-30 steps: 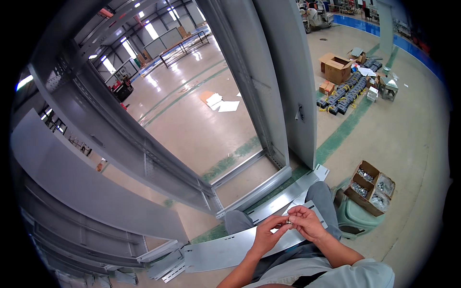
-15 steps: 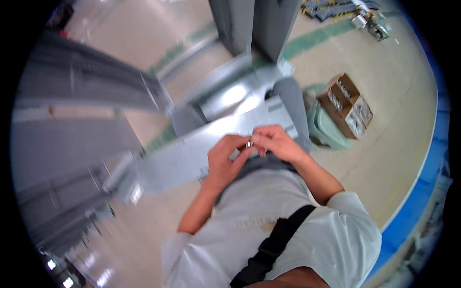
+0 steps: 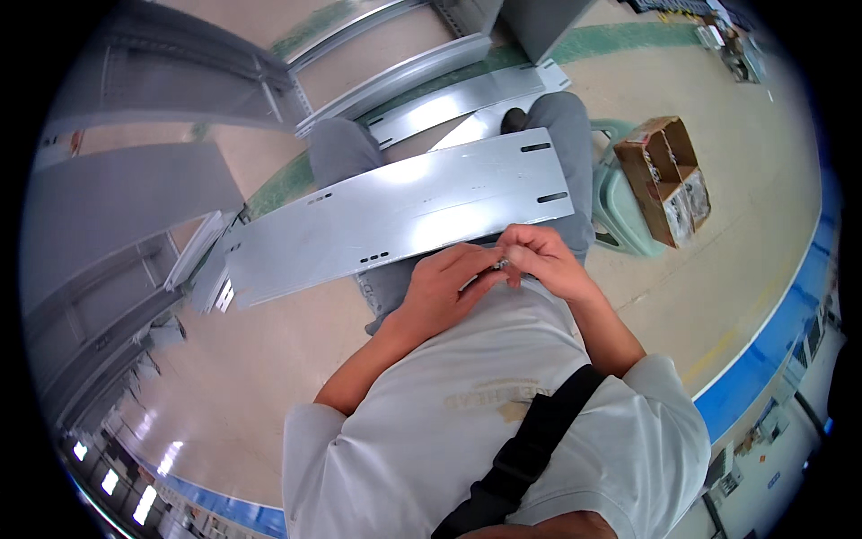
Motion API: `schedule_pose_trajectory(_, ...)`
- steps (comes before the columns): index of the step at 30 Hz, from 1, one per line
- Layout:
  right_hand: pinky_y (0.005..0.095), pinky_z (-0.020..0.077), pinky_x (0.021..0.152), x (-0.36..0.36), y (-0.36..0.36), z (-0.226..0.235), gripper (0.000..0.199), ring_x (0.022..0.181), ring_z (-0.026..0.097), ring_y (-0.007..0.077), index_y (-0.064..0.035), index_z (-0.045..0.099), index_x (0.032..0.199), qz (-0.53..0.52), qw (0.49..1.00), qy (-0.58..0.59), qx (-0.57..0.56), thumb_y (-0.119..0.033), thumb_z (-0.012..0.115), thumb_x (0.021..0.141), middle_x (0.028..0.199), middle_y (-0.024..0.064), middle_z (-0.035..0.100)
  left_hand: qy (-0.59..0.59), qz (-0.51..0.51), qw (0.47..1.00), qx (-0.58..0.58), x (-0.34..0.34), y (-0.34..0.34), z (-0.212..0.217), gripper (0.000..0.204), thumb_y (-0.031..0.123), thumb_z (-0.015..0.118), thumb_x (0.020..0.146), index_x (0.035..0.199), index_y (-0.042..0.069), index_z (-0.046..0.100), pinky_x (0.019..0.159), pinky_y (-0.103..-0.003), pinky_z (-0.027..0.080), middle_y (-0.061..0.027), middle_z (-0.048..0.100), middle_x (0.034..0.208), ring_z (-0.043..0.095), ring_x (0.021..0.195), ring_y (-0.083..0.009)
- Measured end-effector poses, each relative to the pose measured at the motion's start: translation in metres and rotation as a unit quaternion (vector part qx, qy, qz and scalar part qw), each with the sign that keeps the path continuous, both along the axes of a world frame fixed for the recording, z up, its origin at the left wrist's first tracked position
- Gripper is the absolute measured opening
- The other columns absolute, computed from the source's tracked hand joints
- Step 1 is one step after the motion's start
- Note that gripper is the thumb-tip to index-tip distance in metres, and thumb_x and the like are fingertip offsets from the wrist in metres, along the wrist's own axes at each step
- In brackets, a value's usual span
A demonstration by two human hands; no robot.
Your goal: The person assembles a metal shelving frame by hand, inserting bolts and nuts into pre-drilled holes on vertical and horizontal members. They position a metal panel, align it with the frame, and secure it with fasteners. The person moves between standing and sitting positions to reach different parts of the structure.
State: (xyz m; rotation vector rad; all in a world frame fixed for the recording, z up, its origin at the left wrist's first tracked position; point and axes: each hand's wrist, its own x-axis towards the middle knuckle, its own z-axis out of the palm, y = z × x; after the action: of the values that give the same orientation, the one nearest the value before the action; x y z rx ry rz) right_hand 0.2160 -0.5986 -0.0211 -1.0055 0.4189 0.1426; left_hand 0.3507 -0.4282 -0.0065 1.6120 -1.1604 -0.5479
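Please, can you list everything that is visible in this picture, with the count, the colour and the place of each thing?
Long flat sheet-metal panel with slots: one, silver-grey, across the person's lap, under both hands.
Small metal part: one, silvery, pinched between the fingertips of both hands; too small to tell its kind.
Long metal channels: several, grey, on the floor beyond the knees.
Tall metal frames: several, grey, at the left.
Open cardboard box with compartments: one, brown, on the floor at the right.
Plastic stool: one, pale green, beside the box.
Shoulder strap: one, black, across the white shirt.
Left hand: at the panel's near edge.
Right hand: touching the left hand.
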Motion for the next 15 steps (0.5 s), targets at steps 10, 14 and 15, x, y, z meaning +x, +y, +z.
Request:
schedule_pose_trajectory(10, 0.0221, 0.049, 0.064, 0.012, 0.001, 0.003, 0.01, 0.07, 0.06, 0.0072, -0.0006, 0.062, 0.098, -0.021, 1.0, -0.014, -0.007, -0.005, 0.069, 0.091, 0.085, 0.0018, 0.064, 0.084, 0.011, 0.996, 0.023, 0.008, 0.004, -0.002, 0.031, 0.004, 0.078, 0.083, 0.113, 0.006, 0.07, 0.068, -0.029, 0.056, -0.0076, 0.072, 0.095, 0.069, 0.077, -0.0179)
schedule_pose_trajectory(14, 0.0231, 0.0497, 0.065, 0.015, 0.001, -0.002, 0.014, 0.071, 0.061, 0.0084, 0.0008, 0.062, 0.102, -0.019, 0.999, -0.034, 0.011, -0.01, 0.066, 0.094, 0.087, 0.0038, 0.064, 0.064, 0.013, 0.998, -0.003, 0.01, 0.006, -0.005, 0.032, 0.004, 0.077, 0.083, 0.115, 0.006, 0.07, 0.067, -0.029, 0.056, -0.0073, 0.072, 0.096, 0.069, 0.078, -0.0175)
schedule_pose_trajectory(15, 0.0232, 0.0495, 0.064, 0.017, 0.004, 0.0, 0.015, 0.07, 0.061, 0.0085, 0.0011, 0.062, 0.102, -0.027, 0.999, -0.031, 0.014, -0.012, 0.065, 0.096, 0.085, 0.0038, 0.064, 0.066, 0.024, 0.997, -0.01, 0.009, 0.006, -0.006, 0.032, 0.004, 0.077, 0.083, 0.114, 0.006, 0.07, 0.067, -0.029, 0.056, -0.0072, 0.072, 0.096, 0.069, 0.078, -0.0175)
